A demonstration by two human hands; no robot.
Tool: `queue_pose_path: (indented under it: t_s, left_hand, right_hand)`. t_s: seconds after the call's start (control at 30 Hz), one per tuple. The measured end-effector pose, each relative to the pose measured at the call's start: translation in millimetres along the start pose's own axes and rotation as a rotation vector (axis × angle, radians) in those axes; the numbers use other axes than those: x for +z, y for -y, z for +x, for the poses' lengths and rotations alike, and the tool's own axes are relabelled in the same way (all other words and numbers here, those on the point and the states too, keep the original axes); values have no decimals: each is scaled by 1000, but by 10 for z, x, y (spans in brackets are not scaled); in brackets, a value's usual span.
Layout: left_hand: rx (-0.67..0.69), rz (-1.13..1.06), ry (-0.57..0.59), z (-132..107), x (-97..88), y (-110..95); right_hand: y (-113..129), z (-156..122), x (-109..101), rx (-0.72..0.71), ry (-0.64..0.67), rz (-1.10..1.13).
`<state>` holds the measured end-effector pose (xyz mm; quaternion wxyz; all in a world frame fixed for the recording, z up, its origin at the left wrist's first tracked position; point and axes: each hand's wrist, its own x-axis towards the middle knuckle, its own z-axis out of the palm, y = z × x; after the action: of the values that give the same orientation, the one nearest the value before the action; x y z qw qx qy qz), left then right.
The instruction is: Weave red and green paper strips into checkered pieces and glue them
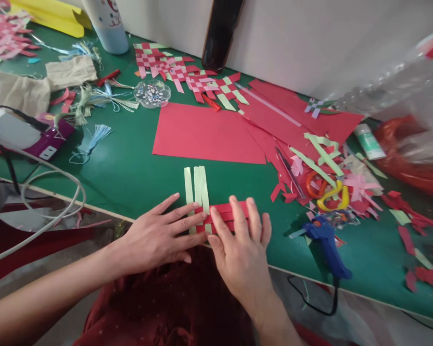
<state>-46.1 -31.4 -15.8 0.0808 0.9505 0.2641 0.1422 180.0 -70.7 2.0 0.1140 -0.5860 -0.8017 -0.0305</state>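
Pale green paper strips (201, 185) stand upright at the front edge of the green table, crossed by red paper strips (240, 208) that run to the right. Over the crossing, my left hand (159, 233) lies flat with fingers stretched out, its fingertips on the woven paper. My right hand (240, 240) rests on the red strips with its fingers spread and pressing down. Both hands cover part of the weave, so its lower portion is hidden. Just behind lies a red paper sheet (209, 134).
A blue glue gun (326, 245) and orange-and-yellow scissors (328, 194) lie right among paper scraps. Woven paper pieces (176, 67), a bead dish (152, 93), a phone (222, 33) and a cup (110, 29) are at the back. A white cable (81, 192) loops at left.
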Motion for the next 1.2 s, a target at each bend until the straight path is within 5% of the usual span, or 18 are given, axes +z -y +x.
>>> queue_pose_path:
  t_s: [0.2,0.37,0.77,1.07,1.2]
  left_hand:
    - [0,-18,1,7,-16,-1]
    - [19,2,4,6,-25,11]
    - [-46,33,-59,36,-22,-27]
    - [13,96,-89,-12,3,-7]
    - [52,57,-205,-67,46,-7]
  right_hand:
    - [-241,0,37,95,-8,-149]
    - [-506,54,-53,153,-201,-167]
    - [-12,534,124,61,-53,226]
    - [-309,484,88,63,-326,165]
    - [-305,221,-28,-101,-162,276]
